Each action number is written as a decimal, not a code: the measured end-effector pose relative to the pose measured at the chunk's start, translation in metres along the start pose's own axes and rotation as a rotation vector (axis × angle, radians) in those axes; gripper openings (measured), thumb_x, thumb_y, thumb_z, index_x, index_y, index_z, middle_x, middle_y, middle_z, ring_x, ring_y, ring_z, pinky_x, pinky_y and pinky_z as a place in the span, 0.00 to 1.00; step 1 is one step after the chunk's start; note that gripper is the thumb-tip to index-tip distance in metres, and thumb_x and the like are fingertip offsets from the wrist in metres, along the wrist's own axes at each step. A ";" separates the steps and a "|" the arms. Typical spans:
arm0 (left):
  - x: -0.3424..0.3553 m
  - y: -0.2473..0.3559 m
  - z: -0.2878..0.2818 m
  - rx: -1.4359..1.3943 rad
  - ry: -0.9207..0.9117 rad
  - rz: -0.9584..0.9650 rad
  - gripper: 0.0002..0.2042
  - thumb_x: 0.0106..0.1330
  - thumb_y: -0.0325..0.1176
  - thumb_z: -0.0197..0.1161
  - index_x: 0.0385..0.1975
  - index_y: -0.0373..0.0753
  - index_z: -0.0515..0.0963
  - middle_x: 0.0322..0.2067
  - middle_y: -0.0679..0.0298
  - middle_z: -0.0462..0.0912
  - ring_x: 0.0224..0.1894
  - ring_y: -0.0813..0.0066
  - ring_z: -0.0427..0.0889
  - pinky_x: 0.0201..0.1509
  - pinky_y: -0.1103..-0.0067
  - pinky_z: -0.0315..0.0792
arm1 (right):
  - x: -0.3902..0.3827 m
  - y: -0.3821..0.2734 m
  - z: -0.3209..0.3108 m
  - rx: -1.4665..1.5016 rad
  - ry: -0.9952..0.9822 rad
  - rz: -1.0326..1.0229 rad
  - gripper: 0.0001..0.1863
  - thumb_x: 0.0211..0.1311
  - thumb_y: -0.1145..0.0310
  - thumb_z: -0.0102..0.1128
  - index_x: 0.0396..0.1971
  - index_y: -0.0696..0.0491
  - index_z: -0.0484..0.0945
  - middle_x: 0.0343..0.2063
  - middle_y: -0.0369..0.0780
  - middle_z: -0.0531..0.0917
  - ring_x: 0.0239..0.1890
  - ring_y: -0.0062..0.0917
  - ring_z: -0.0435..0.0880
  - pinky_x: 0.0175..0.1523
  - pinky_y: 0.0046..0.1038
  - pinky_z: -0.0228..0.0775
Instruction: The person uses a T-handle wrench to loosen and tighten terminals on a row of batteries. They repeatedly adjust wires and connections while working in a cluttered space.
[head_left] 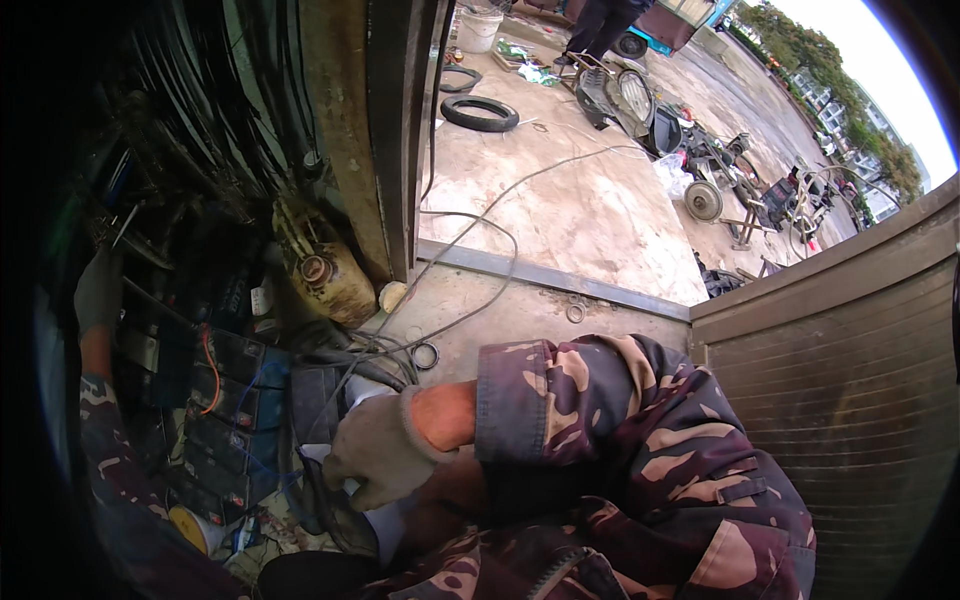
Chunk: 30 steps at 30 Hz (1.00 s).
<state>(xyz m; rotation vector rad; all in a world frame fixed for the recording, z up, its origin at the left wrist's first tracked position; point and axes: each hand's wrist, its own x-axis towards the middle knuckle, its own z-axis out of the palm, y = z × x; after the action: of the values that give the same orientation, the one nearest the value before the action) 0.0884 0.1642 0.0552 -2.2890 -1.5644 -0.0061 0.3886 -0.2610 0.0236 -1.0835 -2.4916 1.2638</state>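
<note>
My left hand (99, 295), in a grey glove, reaches up the dim left side beside a thin metal rod (126, 222); its fingers are too shadowed to read. Below centre, my gloved right hand (379, 453) has curled fingers over dark and pale material, what they hold being hidden. Dark batteries (225, 420) with orange and blue wires fill the lower left. A dirty yellowish jerrycan (330, 280) stands by the door post, near looping grey cables (495, 225) that run over the threshold.
A metal threshold (550, 280) and a door panel (830, 400) border the doorway. Outside lie black tyres (480, 113), a white bucket (478, 30) and several dismantled vehicle parts (704, 200). Another person's legs (600, 30) stand at the top, near a blue vehicle. Metal rings (425, 355) lie on the floor.
</note>
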 end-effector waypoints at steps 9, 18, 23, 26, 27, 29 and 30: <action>0.041 -0.017 -0.003 -0.298 -0.447 -0.091 0.22 0.77 0.43 0.54 0.67 0.44 0.75 0.61 0.53 0.79 0.60 0.53 0.80 0.60 0.61 0.78 | -0.003 -0.003 0.006 0.022 0.031 -0.011 0.26 0.60 0.47 0.60 0.50 0.50 0.87 0.40 0.50 0.89 0.47 0.49 0.87 0.55 0.45 0.79; 0.043 -0.079 0.072 -1.139 -0.423 -0.290 0.26 0.77 0.50 0.56 0.65 0.39 0.75 0.57 0.57 0.79 0.60 0.60 0.79 0.62 0.63 0.76 | -0.009 -0.011 0.001 0.054 -0.002 0.009 0.25 0.60 0.50 0.61 0.51 0.49 0.87 0.40 0.49 0.89 0.48 0.47 0.87 0.55 0.43 0.78; 0.028 -0.041 0.069 -1.605 -0.228 -0.531 0.28 0.76 0.54 0.58 0.65 0.37 0.74 0.55 0.58 0.79 0.59 0.62 0.78 0.63 0.63 0.76 | -0.005 -0.013 0.001 0.039 -0.020 0.021 0.24 0.61 0.51 0.61 0.51 0.48 0.86 0.39 0.48 0.89 0.47 0.47 0.87 0.55 0.43 0.78; 0.017 0.002 0.052 -1.917 -0.027 -0.726 0.31 0.76 0.56 0.58 0.68 0.38 0.72 0.58 0.58 0.79 0.58 0.58 0.80 0.62 0.62 0.77 | -0.005 -0.014 -0.001 0.028 -0.056 0.030 0.23 0.64 0.54 0.62 0.53 0.50 0.84 0.40 0.47 0.89 0.47 0.42 0.88 0.53 0.41 0.79; 0.012 0.013 0.047 -2.021 0.060 -0.779 0.32 0.75 0.56 0.58 0.69 0.39 0.71 0.59 0.58 0.78 0.58 0.57 0.80 0.62 0.61 0.77 | -0.006 -0.015 -0.002 0.039 -0.058 0.030 0.22 0.64 0.54 0.62 0.53 0.50 0.84 0.40 0.47 0.89 0.47 0.43 0.88 0.53 0.41 0.79; -0.002 0.031 0.039 -2.222 0.263 -0.879 0.33 0.75 0.58 0.58 0.71 0.40 0.69 0.61 0.57 0.78 0.58 0.54 0.81 0.62 0.61 0.78 | -0.008 -0.015 -0.004 0.045 -0.070 0.018 0.22 0.64 0.54 0.62 0.53 0.50 0.85 0.40 0.47 0.89 0.47 0.43 0.87 0.53 0.41 0.79; -0.012 0.039 0.036 -2.008 0.392 -0.753 0.34 0.75 0.58 0.57 0.73 0.41 0.66 0.64 0.56 0.75 0.61 0.53 0.80 0.64 0.61 0.77 | -0.009 -0.016 -0.005 0.039 -0.063 0.026 0.22 0.64 0.54 0.62 0.53 0.50 0.85 0.39 0.47 0.89 0.47 0.44 0.87 0.53 0.42 0.79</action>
<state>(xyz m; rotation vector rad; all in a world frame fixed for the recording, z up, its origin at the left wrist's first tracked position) 0.1116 0.1524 0.0079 -1.6968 -2.2664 -3.0566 0.3888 -0.2695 0.0400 -1.0864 -2.4940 1.3683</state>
